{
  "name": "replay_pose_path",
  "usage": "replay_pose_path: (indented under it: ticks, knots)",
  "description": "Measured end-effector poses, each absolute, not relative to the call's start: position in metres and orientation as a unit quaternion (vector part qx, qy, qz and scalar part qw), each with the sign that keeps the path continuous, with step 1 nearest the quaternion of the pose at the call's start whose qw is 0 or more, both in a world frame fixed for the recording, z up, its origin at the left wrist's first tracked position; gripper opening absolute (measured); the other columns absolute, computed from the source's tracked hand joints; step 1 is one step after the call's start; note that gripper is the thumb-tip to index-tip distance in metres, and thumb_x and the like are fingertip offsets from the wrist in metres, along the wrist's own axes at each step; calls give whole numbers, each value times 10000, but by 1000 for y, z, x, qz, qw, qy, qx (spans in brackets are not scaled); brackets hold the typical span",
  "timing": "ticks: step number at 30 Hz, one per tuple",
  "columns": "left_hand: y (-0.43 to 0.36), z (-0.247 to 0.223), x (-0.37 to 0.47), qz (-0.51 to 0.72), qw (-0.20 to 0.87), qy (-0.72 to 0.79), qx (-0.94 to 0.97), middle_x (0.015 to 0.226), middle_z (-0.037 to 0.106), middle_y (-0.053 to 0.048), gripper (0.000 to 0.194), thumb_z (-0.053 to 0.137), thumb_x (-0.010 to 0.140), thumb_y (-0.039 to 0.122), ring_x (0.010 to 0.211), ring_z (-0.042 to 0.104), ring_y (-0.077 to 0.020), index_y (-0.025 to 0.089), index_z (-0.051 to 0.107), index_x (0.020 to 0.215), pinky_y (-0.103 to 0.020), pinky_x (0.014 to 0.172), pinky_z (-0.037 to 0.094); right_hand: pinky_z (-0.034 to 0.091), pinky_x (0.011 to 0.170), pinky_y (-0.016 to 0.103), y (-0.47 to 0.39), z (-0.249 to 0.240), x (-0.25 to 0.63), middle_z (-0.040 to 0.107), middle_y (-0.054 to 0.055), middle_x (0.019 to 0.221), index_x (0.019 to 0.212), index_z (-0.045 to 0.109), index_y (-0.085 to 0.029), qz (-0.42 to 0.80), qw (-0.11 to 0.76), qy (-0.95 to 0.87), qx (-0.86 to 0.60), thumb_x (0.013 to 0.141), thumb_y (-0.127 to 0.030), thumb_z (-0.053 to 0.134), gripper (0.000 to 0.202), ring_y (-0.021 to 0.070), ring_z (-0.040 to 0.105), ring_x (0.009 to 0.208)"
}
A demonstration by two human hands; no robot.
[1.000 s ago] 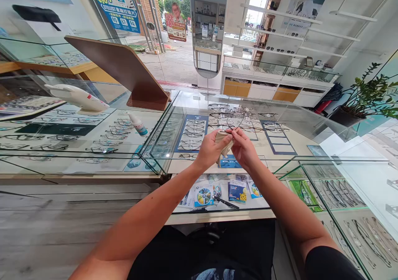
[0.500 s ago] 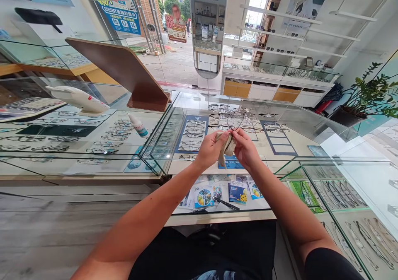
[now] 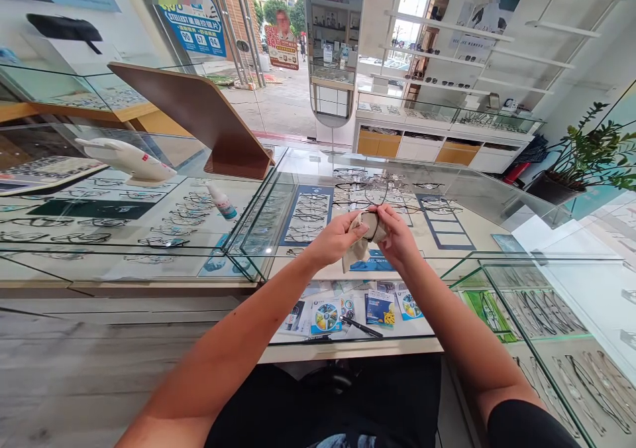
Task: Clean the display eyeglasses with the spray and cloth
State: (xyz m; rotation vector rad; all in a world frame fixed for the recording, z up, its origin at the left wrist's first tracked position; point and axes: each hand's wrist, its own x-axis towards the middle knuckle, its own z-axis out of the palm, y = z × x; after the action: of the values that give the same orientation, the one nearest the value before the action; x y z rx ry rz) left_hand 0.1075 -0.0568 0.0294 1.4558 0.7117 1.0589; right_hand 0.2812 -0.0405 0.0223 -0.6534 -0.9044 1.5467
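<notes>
Above the glass counter, a pair of thin-rimmed glasses (image 3: 376,192) is held between both hands, one lens standing up and the other lower, against a beige cloth (image 3: 354,254). My left hand (image 3: 334,237) pinches the cloth around the lower lens, thumb on top. My right hand (image 3: 398,233) grips the frame near its middle, fingers closed, with a bit of cloth beside them. Rows of glasses and a blue-edged display card (image 3: 285,230) lie under the glass beneath the hands.
A tilted brown board (image 3: 191,113) stands at the left back, near a white bottle (image 3: 221,201) and a white sculpted object (image 3: 126,160). A pen (image 3: 362,327) and leaflets (image 3: 326,315) lie close to my body. At the right is a potted plant (image 3: 556,186).
The lower lens now shows against the cloth, which is spread wider between the hands. My left hand has shifted slightly left, and the right hand has turned a little.
</notes>
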Motion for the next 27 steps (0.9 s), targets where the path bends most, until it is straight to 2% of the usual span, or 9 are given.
replay_pose_path:
  ticks: [4,6,10,15,18,22,24,27]
  knots:
    - [-59,27,113,484,529,331,613,900,719,-34,614,986,740,600,795,597,-169,149,740,1077,-274,736,487,547,598,253,-43,21,276,796,-12,978,795,663,-255,668,587,-368,-271,639,-489,1038,469,143,647,730]
    - [-60,25,116,511,499,352,604,850,703,-22,568,975,756,597,750,578,-159,156,742,1028,-270,688,470,525,565,232,-46,20,272,795,-28,974,803,654,-255,669,585,-375,-264,665,-495,1032,468,114,614,675]
    - [-60,19,120,560,472,367,573,762,649,-12,524,906,824,663,669,565,-149,180,709,874,-284,616,469,440,459,236,-50,18,266,790,-32,946,832,667,-260,676,569,-390,-259,702,-520,1013,452,89,512,558]
    - [-51,19,116,540,501,348,580,743,630,-18,670,814,820,841,646,555,-148,181,705,873,-292,591,465,454,479,201,-50,19,267,800,-38,933,792,686,-248,690,566,-371,-256,619,-512,1072,499,74,532,574]
    - [-45,23,105,489,521,328,619,733,612,-19,701,783,832,869,678,535,-147,176,673,830,-281,624,446,515,540,197,-48,21,270,814,-30,938,781,699,-243,682,574,-373,-257,612,-503,1077,489,92,603,638]
    - [-42,32,89,412,539,294,673,863,698,-54,672,775,874,828,799,598,-178,164,715,966,-288,726,489,591,665,229,-45,20,274,828,-12,969,796,720,-238,677,575,-380,-259,636,-470,1062,443,132,694,762]
    - [-43,35,85,385,536,289,693,932,724,-62,640,802,887,771,821,604,-181,161,727,1063,-291,753,496,580,643,240,-43,19,276,822,-6,963,822,726,-238,678,566,-387,-266,676,-469,1037,414,135,689,744]
    - [-46,35,88,382,521,296,704,927,713,-44,603,879,852,675,786,578,-164,152,724,1108,-277,726,477,547,586,230,-41,18,277,792,-7,917,857,736,-232,677,560,-394,-270,713,-495,1016,410,124,666,706]
